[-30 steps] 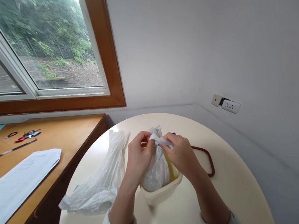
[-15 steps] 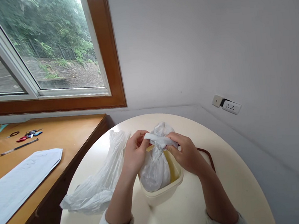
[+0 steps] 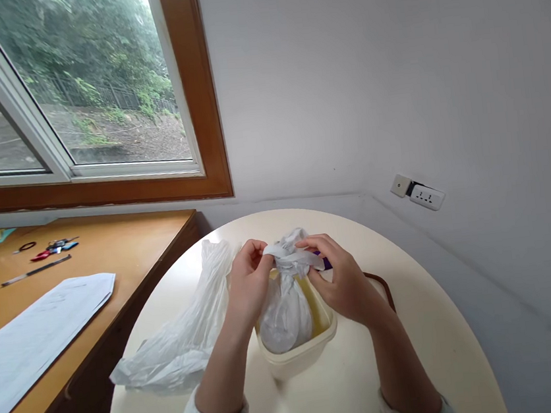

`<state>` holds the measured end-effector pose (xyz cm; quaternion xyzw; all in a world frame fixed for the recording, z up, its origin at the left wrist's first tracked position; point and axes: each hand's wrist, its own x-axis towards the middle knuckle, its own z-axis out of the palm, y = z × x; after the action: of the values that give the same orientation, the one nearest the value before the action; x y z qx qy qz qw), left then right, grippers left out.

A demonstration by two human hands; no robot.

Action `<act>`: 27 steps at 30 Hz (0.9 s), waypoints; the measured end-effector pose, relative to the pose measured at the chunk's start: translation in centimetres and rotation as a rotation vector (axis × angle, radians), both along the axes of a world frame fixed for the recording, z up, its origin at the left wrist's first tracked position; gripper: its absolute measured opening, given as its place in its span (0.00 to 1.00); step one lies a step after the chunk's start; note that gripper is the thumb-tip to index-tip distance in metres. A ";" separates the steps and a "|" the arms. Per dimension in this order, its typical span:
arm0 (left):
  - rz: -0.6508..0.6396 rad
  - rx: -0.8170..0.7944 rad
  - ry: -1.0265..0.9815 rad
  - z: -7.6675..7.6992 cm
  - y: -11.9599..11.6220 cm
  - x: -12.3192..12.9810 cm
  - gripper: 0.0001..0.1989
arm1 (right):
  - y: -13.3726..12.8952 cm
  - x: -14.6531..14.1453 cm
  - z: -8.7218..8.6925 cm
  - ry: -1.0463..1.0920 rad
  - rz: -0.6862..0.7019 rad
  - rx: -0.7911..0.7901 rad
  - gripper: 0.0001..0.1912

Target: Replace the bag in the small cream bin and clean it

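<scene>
A white plastic bag (image 3: 284, 321) with a rounded bulge sits in a cream-coloured tub (image 3: 300, 354), its top twisted and crossed over itself. My left hand (image 3: 249, 272) pinches one strip of the bag's top. On the other side, my right hand (image 3: 337, 276) grips the opposite strip between thumb and fingers. The crossed part lies between both hands, above the tub's far side. What the bag contains is hidden. A second white plastic bag (image 3: 191, 335) lies crumpled beside my left forearm.
The round cream table (image 3: 422, 362) carries a brown-edged item (image 3: 381, 285) and a purple thing (image 3: 325, 260), both partly hidden behind my right hand. On the wooden desk (image 3: 159, 230) at left lie papers (image 3: 47, 342), a pen (image 3: 37, 270) and keys (image 3: 56, 247).
The crossed strips of the bag have been drawn tighter, and the neck below looks narrower. My right fingers have shifted on their strip. The purple thing now shows behind my right hand.
</scene>
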<state>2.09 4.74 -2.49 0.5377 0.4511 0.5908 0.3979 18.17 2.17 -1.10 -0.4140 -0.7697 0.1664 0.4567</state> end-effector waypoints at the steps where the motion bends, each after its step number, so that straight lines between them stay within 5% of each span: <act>1: 0.025 0.016 0.033 -0.1 0.1 0.0 0.03 | -0.3 -0.3 0.1 0.015 0.002 -0.002 0.17; 5: 0.017 0.021 0.048 -0.2 0.0 0.3 0.04 | -0.6 -1.8 -0.2 -0.002 -0.047 -0.008 0.19; 9: -0.121 -0.053 -0.029 0.3 -0.6 0.7 0.04 | 0.3 -2.4 -1.0 -0.063 -0.151 0.069 0.11; 14: -0.199 -0.136 -0.129 0.5 -0.6 1.0 0.04 | 0.8 -1.8 -1.1 -0.140 -0.103 0.095 0.06; 27: -0.039 -0.136 -0.275 0.9 -0.8 0.7 0.08 | 1.5 0.1 -1.5 -0.097 -0.203 0.040 0.10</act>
<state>2.82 3.97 -1.57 0.4323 0.4209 0.6192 0.5026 18.24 3.71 -2.56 -0.4882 -0.7482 0.0834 0.4415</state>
